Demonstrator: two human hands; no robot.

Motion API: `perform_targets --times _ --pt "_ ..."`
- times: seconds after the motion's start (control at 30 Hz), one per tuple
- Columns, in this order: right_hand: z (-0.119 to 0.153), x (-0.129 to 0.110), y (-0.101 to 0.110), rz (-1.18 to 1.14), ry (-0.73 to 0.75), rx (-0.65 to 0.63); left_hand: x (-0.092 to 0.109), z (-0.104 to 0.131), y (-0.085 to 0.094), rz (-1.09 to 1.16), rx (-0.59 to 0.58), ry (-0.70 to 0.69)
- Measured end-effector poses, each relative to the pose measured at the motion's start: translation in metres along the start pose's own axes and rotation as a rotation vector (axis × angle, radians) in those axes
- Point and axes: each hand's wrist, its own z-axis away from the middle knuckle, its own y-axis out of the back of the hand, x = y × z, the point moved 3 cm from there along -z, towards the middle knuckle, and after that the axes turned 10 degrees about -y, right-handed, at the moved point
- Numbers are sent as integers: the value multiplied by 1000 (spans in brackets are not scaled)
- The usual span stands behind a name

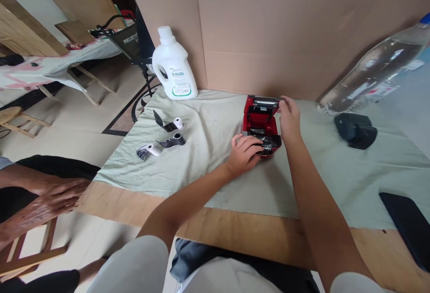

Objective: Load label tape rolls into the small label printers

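Note:
A small red and black receipt printer [268, 125] sits on the cloth with its lid [262, 103] raised, so its red inner bay shows. My left hand [244, 155] is closed over the near left corner of the printer, fingers lying across the dark front part. At the far right corner, my right hand [289, 116] grips the edge of the raised lid; its fingertips are partly hidden. To the left lie three small paper rolls with dark printed tails: one white roll [178, 123], one dark roll [178, 139] and another white roll [153, 149].
A white detergent bottle [176, 69] stands at the back left against a cardboard panel [255, 33]. On the right are a large clear bottle [372, 66], a black device [356, 130] and a black phone [406, 226]. Another person's hands [60, 196] rest beyond the table's left edge.

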Motion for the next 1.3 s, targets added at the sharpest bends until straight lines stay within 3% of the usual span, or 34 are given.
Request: perform_targets --times 0.13,0.27,0.43,0.6,0.77,0.9,1.1,1.3 --pt "16 -3 5 2 -76 60 0 1 0 -14 46 -41" --pt "44 -9 19 50 29 -21 -1 1 2 -28 29 -72" --pt "62 15 31 52 -6 -94 -1 2 4 -8 -8 -96" --pt "66 41 22 -172 -152 -219 -2 4 4 -19 35 -66" --pt "70 46 14 -322 -233 -313 -9 3 5 -28 60 37" --pt "72 45 14 -387 -263 -296 -25 -3 15 -47 131 202" --pt "72 46 14 -407 -300 -282 -35 -11 29 -31 107 136" --pt "70 45 15 -385 -300 -265 -39 -10 23 -9 55 166"
